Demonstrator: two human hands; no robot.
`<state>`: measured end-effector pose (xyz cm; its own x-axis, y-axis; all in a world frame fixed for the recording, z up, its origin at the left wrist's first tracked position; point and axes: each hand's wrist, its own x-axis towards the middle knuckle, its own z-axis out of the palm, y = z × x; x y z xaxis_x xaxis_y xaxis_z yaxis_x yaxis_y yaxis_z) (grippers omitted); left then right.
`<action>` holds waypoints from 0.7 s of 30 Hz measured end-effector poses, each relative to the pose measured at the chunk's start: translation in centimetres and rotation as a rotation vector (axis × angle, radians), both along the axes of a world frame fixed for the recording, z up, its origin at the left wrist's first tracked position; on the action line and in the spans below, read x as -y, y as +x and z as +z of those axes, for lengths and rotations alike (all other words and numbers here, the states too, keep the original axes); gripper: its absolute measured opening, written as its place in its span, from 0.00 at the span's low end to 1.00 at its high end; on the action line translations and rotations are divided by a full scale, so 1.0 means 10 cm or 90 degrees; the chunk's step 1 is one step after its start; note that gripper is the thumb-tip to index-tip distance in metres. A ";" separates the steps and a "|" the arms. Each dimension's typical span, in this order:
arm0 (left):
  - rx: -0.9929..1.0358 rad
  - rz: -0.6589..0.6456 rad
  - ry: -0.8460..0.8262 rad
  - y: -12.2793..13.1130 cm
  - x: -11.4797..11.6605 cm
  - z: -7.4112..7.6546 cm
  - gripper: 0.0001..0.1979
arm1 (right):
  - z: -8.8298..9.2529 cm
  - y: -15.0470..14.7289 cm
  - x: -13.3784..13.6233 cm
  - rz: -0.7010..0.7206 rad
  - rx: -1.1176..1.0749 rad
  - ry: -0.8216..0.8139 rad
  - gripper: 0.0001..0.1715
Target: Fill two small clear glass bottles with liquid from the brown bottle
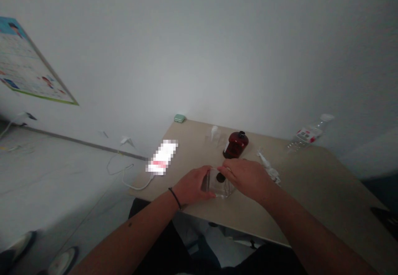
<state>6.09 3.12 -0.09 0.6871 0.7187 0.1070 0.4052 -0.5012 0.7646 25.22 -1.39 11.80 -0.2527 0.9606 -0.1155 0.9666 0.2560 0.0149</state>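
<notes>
A clear, square-sided container [219,188] sits near the front edge of the table. My left hand [194,186] grips its left side, thumb and fingers spread around it. A small dark round piece [220,177] shows at the container, just below the fingertips of my right hand [244,175]. Those fingers are bent together at the container's upper right; whatever they pinch is hidden. Right behind my right hand stands a dark red-brown bottle [236,145] with a narrow black neck.
A lit, blurred phone [163,156] with a white cable [137,188] lies left on the table [192,142]. Crumpled white wrapping [271,169] is right of my hand. Farther back are a small clear item with a white tip [214,133], a tilted clear bottle [307,135] and a green case [179,118].
</notes>
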 end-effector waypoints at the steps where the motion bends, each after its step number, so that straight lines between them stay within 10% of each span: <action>1: -0.003 0.002 0.003 0.00 0.00 0.00 0.41 | 0.01 0.04 0.01 0.035 -0.056 -0.015 0.19; 21: 0.004 -0.007 0.018 0.00 0.01 0.05 0.41 | -0.03 0.08 -0.05 0.222 0.097 0.026 0.14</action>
<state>6.07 3.02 0.38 0.6940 0.7078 0.1314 0.3948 -0.5268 0.7527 25.99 -0.87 11.50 -0.5487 0.8243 -0.1397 0.8071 0.5658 0.1687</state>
